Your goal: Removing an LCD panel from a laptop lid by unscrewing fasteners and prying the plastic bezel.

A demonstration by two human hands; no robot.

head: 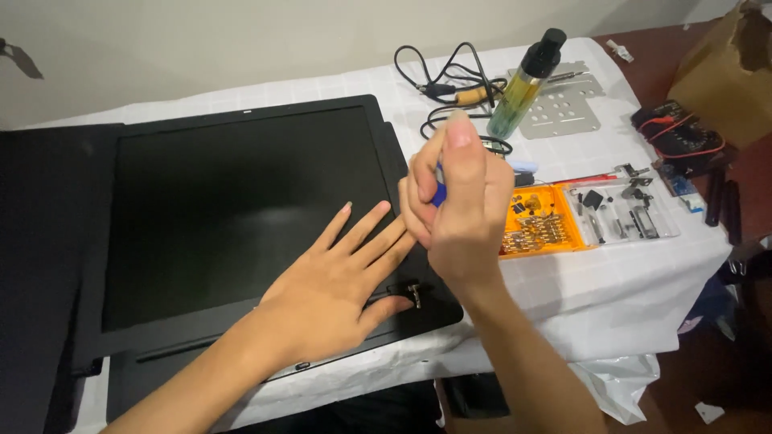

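Pressing flat, fingers spread, the left hand (pixel 334 285) steadies the screen (pixel 241 209) near its hinge (pixel 413 294). Right hand (pixel 462 209): grip closed on a blue-handled screwdriver (pixel 438 193), held upright just above that hinge.

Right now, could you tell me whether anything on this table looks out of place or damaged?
The flat black laptop screen panel lies detached on the white tablecloth, its small metal hinge exposed at the corner beside the left hand. The right hand has its grip on a blue-handled tool.

A laptop screen panel (pixel 241 209) is laid on the table (pixel 627 281); a screwdriver bit tray (pixel 535 229) is set to its right, a bottle (pixel 527 80) behind.
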